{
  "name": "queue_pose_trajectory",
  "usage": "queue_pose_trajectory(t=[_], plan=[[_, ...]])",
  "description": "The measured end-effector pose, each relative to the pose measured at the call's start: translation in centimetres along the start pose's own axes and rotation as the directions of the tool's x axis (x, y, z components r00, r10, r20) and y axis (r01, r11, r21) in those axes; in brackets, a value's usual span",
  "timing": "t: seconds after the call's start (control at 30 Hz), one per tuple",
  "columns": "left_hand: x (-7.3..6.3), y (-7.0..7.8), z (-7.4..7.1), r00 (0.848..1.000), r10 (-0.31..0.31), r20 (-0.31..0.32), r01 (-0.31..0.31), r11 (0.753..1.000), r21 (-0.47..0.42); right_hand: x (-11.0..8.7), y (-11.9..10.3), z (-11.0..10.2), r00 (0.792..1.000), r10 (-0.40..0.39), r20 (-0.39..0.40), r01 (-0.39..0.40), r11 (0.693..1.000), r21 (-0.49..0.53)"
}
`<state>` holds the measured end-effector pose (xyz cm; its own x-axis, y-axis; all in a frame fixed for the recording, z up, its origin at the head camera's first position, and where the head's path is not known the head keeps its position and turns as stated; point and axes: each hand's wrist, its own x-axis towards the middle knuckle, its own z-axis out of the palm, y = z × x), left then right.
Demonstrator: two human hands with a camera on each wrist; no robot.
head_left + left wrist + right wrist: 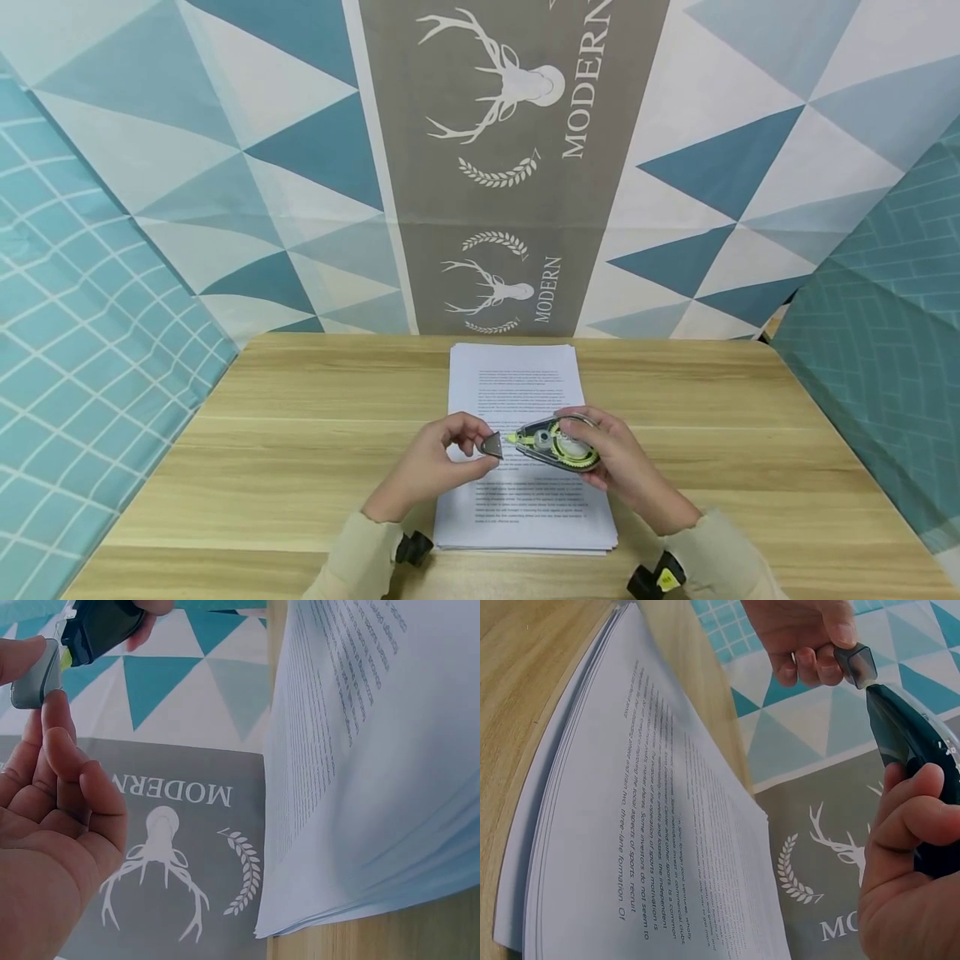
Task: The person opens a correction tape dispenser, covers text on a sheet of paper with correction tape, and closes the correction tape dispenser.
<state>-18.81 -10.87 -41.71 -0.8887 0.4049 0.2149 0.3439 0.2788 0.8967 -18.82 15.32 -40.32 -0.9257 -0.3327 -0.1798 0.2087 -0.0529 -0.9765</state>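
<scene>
My right hand (611,450) holds a correction tape dispenser (558,443) with a clear body and yellow-green gears, its yellow tip turned left. Between thumb and fingers of my left hand (450,454) is a small grey translucent cap (491,446). In the right wrist view, the open end of the cap (857,666) lies right at the tip of the dispenser (907,724); I cannot tell whether they touch. Both hands are above a stack of printed paper (525,521).
The paper stack lies on a wooden table (300,467). A patterned cloth (495,167) with deer heads and triangles hangs behind the table. Blue tiled-pattern cloths (90,333) flank both sides. Each wrist wears a black camera mount (414,547).
</scene>
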Motion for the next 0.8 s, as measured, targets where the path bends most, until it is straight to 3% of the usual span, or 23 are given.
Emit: queue_pose_trajectory(t=[0.27,0.8], plan=[[0.0,0.1,0.3,1.0,0.005,0.007,-0.005,1.0,0.007,0.0,0.0,0.3,0.999,0.032,-0.006,-0.032,0.999,-0.025],[0.0,0.0,0.9,0.999,-0.028,0.034,0.028,1.0,0.006,-0.1,0.1,1.0,1.0,0.004,0.017,-0.002,0.997,-0.078]])
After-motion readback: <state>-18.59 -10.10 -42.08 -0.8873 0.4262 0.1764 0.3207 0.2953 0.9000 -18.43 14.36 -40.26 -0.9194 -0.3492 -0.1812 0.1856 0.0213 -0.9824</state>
